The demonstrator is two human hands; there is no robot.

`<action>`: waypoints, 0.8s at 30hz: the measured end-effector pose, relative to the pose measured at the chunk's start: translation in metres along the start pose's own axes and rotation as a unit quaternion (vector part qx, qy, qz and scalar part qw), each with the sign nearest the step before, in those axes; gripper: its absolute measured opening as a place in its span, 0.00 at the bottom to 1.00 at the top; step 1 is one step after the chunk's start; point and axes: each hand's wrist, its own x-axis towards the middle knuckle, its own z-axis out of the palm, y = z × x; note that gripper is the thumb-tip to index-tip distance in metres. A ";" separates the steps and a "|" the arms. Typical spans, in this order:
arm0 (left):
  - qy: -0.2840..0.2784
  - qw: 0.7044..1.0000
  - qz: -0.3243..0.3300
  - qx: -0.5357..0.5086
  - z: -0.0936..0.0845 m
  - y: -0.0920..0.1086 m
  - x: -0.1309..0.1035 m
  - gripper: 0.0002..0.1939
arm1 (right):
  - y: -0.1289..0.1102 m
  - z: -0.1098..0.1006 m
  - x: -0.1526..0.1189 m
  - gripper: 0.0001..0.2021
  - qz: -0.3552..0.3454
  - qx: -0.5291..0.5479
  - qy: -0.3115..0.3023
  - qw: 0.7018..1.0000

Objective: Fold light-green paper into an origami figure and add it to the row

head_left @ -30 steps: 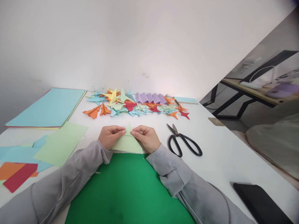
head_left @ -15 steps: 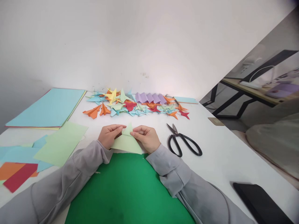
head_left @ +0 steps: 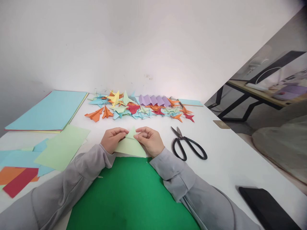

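2 hands, left (head_left: 114, 140) + right (head_left: 150, 141), pinching folded green paper (head_left: 130, 147) | white table (head_left: 223, 156) | pale wall (head_left: 144, 48) | desk (head_left: 261, 92) rightward

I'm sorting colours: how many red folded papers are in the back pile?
3: leftmost red piece, left of the purple pleated paper; middle red piece, in front of it; rightmost red piece, far right; more may be hidden.

Bare surface runs along the right side of the white desk (head_left: 227, 163), from its far right corner toward the near edge, broken by the black-handled metal scissors (head_left: 189, 143) and the flat black rectangular object (head_left: 267, 207). The multicoloured row of folded paper shapes (head_left: 133, 108) blocks the middle of the far edge; the light blue paper stack (head_left: 51, 110) fills the far left corner.
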 end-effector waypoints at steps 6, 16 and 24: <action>-0.055 0.997 -0.013 -0.049 0.001 -0.004 -0.001 0.16 | -0.002 0.001 -0.001 0.19 -0.006 -0.010 -0.013 1.000; -0.034 0.996 -0.020 -0.077 0.001 -0.007 0.000 0.19 | 0.005 0.002 -0.002 0.15 -0.002 -0.037 -0.021 0.999; -0.028 0.998 -0.021 -0.049 0.000 -0.011 0.001 0.16 | 0.004 0.004 -0.003 0.16 -0.012 -0.046 -0.034 0.998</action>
